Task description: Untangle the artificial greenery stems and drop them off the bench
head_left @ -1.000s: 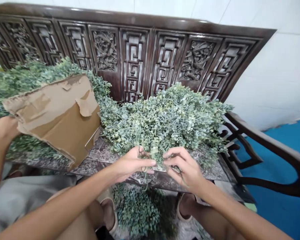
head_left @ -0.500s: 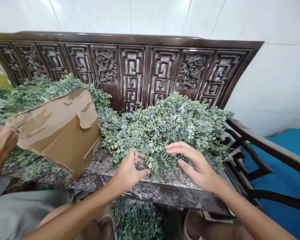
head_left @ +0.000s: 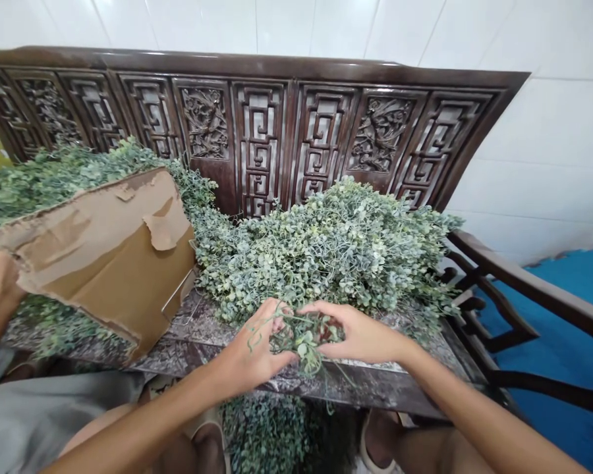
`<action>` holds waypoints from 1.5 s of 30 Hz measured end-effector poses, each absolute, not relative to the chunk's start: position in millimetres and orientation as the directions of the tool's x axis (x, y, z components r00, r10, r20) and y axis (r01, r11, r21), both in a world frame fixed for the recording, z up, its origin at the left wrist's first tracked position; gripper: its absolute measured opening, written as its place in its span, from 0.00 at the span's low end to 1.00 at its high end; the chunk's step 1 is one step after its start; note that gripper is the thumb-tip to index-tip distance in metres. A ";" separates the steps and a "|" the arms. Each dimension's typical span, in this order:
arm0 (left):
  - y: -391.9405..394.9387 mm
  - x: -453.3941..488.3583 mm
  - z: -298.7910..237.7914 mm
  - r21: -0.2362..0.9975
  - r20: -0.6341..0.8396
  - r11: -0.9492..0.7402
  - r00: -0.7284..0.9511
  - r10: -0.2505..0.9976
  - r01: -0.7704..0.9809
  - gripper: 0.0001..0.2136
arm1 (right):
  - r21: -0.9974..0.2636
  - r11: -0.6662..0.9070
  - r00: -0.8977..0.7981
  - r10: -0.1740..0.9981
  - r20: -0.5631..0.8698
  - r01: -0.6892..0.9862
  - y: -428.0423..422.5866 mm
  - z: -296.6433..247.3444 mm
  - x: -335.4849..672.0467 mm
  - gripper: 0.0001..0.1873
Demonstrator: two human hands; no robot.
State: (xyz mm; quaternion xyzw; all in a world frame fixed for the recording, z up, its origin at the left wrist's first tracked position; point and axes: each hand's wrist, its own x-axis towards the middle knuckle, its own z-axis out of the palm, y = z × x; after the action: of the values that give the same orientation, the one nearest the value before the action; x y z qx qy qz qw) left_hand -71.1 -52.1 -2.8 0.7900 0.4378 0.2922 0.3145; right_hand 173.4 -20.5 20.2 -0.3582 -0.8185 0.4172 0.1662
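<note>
My left hand is closed around a small bunch of artificial leaf sprigs, with thin green stems sticking out past the fingers. My right hand curls round the bunch from the other side, thumb below and fingers above. Both hands meet low over the front of the seat, close together. Right behind them lies a large heap of artificial greenery with small grey-green leaves. Where the fingertips wrap into the leaves, they are partly hidden.
A torn cardboard piece stands to the left, a co-worker's hand at its edge. More greenery lies behind it, and another bunch sits below the seat. The carved wooden bench has an armrest at right.
My right hand has moved left and down from the heap's edge and closed on the bunch beside my left hand. The view has shifted slightly.
</note>
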 end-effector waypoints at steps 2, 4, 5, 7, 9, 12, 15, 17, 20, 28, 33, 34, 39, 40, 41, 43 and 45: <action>-50.3 -74.7 -3.0 0.772 0.178 -0.397 0.430 0.885 0.497 0.17 | -0.828 0.380 -0.649 0.760 0.025 0.413 -20.6 16.7 168.1 0.11; -47.3 -78.6 -3.4 0.798 0.156 -0.361 0.412 0.898 0.483 0.17 | -0.849 0.358 -0.591 0.804 0.068 0.389 -20.0 15.9 165.1 0.08; -45.5 -80.6 -3.5 0.812 0.144 -0.342 0.406 0.903 0.473 0.17 | -0.862 0.336 -0.561 0.824 0.073 0.380 -19.6 16.2 165.1 0.10; -41.9 -84.6 -3.1 0.840 0.115 -0.302 0.395 0.911 0.451 0.16 | -0.893 0.281 -0.515 0.855 0.066 0.353 -18.5 17.4 167.7 0.13; -38.9 -88.1 -2.5 0.857 0.085 -0.269 0.395 0.915 0.440 0.13 | -0.920 0.236 -0.499 0.865 0.052 0.314 -17.5 17.6 172.1 0.16; -36.0 -92.1 -2.5 0.856 0.058 -0.250 0.398 0.916 0.452 0.11 | -0.924 0.232 -0.460 0.885 0.072 0.303 -15.8 14.7 178.4 0.18; -34.1 -94.0 -2.6 0.845 0.041 -0.242 0.393 0.919 0.477 0.10 | -0.907 0.252 -0.364 0.923 0.121 0.337 -14.6 11.8 183.7 0.17; -32.8 -94.4 -1.7 0.847 0.034 -0.222 0.367 0.929 0.483 0.09 | -0.907 0.257 -0.313 0.938 0.151 0.333 -14.7 12.5 187.0 0.14; -30.8 -94.0 1.2 0.857 0.030 -0.183 0.307 0.951 0.482 0.09 | -0.883 0.295 -0.257 0.944 0.209 0.364 -17.6 17.0 190.9 0.10; -19.5 -100.3 3.6 0.879 0.034 -0.099 0.144 0.989 0.466 0.15 | -0.761 0.421 -0.154 0.904 0.399 0.493 -23.2 34.9 216.6 0.12; -11.5 -111.0 -0.4 0.928 -0.048 0.036 0.024 0.999 0.371 0.19 | -0.886 0.325 -0.174 0.944 0.281 0.330 -24.1 39.8 242.9 0.12; -11.5 -111.5 -0.4 0.941 -0.075 0.063 0.023 0.997 0.332 0.19 | -0.910 0.289 -0.273 0.939 0.209 0.296 -26.6 38.4 242.5 0.12; -15.8 -107.5 4.5 0.977 -0.157 0.140 0.101 0.982 0.159 0.19 | -0.956 0.151 -0.724 0.685 -0.081 0.250 -49.3 24.3 207.6 0.14; -16.5 -106.1 5.8 0.979 -0.158 0.141 0.114 0.981 0.144 0.18 | -0.958 0.135 -0.773 0.624 -0.118 0.255 -53.7 21.1 199.1 0.15; -17.0 -104.7 7.0 0.980 -0.159 0.141 0.123 0.980 0.138 0.18 | -0.957 0.123 -0.813 0.562 -0.152 0.264 -57.3 18.0 192.1 0.16; -17.6 -101.4 9.8 0.981 -0.159 0.141 0.128 0.979 0.136 0.17 | -0.942 0.109 -0.860 0.453 -0.237 0.317 -61.1 11.3 184.0 0.21; -18.7 -96.7 12.9 0.983 -0.153 0.138 0.132 0.979 0.119 0.16 | -0.910 0.098 -0.836 0.442 -0.323 0.403 -60.5 3.6 182.8 0.31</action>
State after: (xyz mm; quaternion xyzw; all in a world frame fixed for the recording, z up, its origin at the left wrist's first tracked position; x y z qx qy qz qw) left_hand -96.7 -18.7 12.9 0.5224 0.5255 0.3976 0.5412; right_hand 182.8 -60.5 3.6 -0.2855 -0.7407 0.6079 0.0160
